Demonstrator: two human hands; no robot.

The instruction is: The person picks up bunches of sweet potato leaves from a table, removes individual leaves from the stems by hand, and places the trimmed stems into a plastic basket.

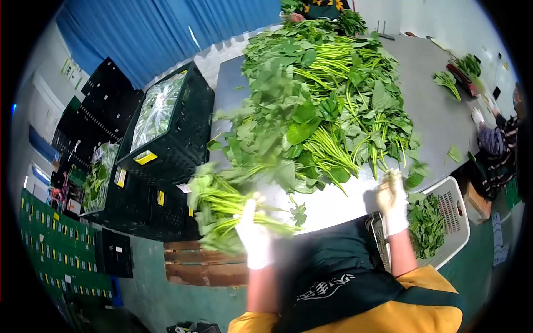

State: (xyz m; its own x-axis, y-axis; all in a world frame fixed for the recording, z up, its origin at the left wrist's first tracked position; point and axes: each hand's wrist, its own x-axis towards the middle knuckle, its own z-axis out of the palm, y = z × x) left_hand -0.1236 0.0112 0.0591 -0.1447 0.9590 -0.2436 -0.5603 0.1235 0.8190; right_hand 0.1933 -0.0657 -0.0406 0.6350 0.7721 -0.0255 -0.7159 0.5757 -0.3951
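Note:
My left hand [254, 236], in a white glove, is closed around the stems of a bunch of leafy greens [214, 208], held off the table's near-left edge with its leaves to the left. A big pile of leafy greens [311, 111] with long green stems covers the middle of the table. My right hand [391, 197], also gloved, is at the table's near edge, beside the pile's stem ends. Its fingers are curled together; what they hold, if anything, cannot be made out. A blurred leaf [416, 173] shows just past it.
A white basket [458, 222] with loose leaves stands by my right arm. Dark green crates [189, 111] are stacked on the left, the top one with a bagged load. Another person's gloved hand [477, 115] is at the table's right side, near a small bunch [446, 82].

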